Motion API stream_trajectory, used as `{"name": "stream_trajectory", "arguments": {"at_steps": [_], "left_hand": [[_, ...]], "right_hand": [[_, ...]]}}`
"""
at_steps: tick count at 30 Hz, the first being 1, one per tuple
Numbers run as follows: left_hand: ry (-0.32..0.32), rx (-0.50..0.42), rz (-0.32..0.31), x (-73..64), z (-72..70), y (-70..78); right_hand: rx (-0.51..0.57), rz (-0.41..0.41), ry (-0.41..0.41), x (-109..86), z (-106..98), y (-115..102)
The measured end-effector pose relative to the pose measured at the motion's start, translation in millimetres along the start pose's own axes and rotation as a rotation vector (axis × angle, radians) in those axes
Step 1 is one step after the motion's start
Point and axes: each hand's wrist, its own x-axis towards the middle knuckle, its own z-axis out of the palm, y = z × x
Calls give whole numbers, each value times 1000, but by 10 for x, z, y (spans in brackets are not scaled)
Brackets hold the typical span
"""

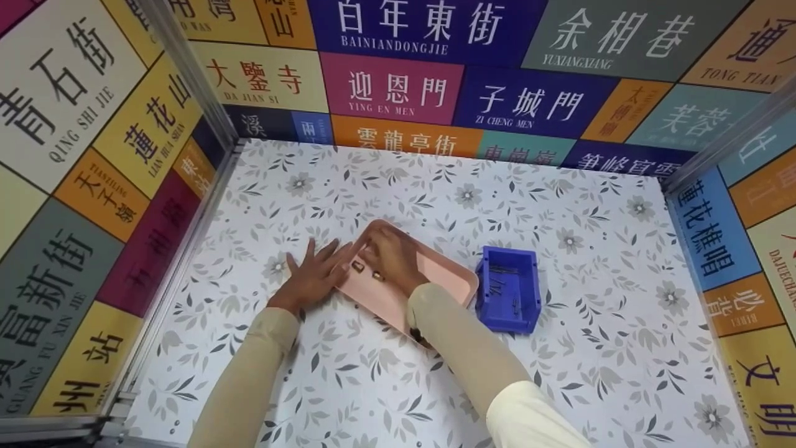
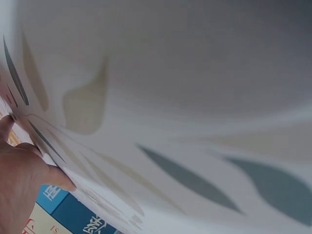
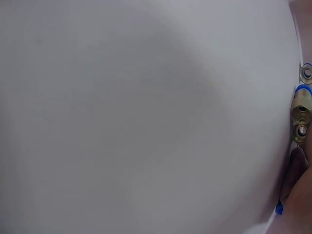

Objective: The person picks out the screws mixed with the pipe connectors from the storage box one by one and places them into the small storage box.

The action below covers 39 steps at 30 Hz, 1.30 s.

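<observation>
A pink tray (image 1: 435, 266) lies slanted on the patterned table. My left hand (image 1: 311, 274) rests at its left edge, fingers spread, with fingertips right at the rim. Over the tray's far left corner, my right hand (image 1: 393, 255) reaches down with bent fingers; I cannot tell whether they hold something. Near it in the tray lie small brass-coloured pieces (image 1: 358, 267). In the right wrist view they show as a threaded fitting (image 3: 301, 108) with a blue ring, between smaller brass-coloured rings (image 3: 300, 133), close to the fingers (image 3: 294, 170). A blue bit shows under that hand.
A blue bin (image 1: 509, 316) with several metal screws (image 1: 497, 287) inside stands right beside the tray's right end. The white table cover (image 1: 591, 373) has a leaf and flower print. Panels with street names (image 1: 393, 90) wall in the table at the back and both sides.
</observation>
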Motion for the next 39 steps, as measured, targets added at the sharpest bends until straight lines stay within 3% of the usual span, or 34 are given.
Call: {"name": "stream_trajectory", "arguments": {"at_steps": [12, 21, 29, 39], "left_hand": [[-3, -13, 1, -24, -34, 45], [-2, -10, -5, -13, -23, 40], [-19, -12, -28, -22, -39, 38], [-34, -3, -40, -10, -44, 65]], "right_hand": [[0, -10, -52, -8, -28, 13], [83, -6, -74, -17, -106, 60], [289, 10, -72, -26, -156, 66], [509, 105, -70, -56, -337, 53]]}}
